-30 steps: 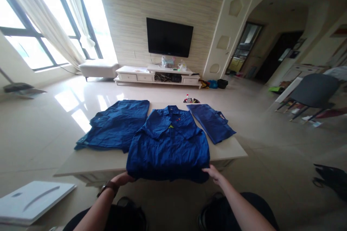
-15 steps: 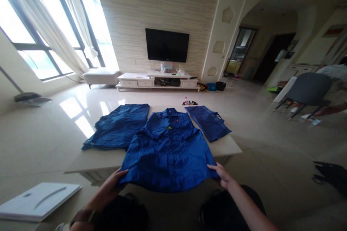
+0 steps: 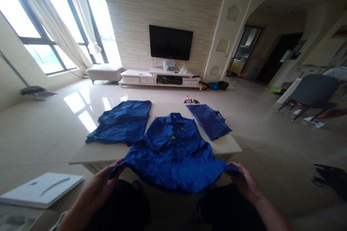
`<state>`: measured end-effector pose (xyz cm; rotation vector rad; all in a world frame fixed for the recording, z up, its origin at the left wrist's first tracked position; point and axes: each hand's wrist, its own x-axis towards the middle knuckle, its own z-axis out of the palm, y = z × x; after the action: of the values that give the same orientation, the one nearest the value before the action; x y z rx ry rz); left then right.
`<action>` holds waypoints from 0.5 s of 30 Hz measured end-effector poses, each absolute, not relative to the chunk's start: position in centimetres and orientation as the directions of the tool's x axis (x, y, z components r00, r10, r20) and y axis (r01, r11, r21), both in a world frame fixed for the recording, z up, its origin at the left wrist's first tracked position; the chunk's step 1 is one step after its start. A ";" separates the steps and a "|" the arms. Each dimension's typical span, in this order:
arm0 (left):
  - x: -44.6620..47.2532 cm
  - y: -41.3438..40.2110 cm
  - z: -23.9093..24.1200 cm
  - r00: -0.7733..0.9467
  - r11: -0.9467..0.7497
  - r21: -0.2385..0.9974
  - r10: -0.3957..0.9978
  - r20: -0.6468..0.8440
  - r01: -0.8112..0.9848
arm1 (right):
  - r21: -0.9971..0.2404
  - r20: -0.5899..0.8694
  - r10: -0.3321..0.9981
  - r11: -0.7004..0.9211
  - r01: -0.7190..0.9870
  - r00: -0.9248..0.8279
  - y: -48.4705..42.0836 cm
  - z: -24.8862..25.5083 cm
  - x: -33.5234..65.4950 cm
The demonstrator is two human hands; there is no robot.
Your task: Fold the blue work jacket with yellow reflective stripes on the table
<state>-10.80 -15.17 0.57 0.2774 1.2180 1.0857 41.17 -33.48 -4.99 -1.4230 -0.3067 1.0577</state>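
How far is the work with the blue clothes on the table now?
Done: one folded blue garment lies at the right. In hand: the left hand and right hand grip the bottom corners of the blue shirt. Left: the rumpled blue garment beside it.
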 end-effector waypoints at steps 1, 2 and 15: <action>-10.4 -14.5 1.1 -0.040 0.498 0.663 0.782 -0.622 -0.559 | -0.887 -0.405 0.751 -0.184 -0.424 0.522 -32.9 -4.5 41.3; -9.9 -13.6 1.6 -0.033 0.483 0.639 0.782 -0.622 -0.598 | -0.878 -0.410 0.759 -0.177 -0.445 0.505 -32.0 -4.1 41.3; -0.3 9.8 1.2 0.045 0.360 0.634 0.889 -0.456 -0.684 | -0.899 -0.374 0.738 -0.141 -0.414 0.561 -5.3 -3.3 47.7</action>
<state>-0.35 9.81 1.17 0.2732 0.9215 1.2238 47.69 -5.33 -3.26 -1.3846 -0.3040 1.0235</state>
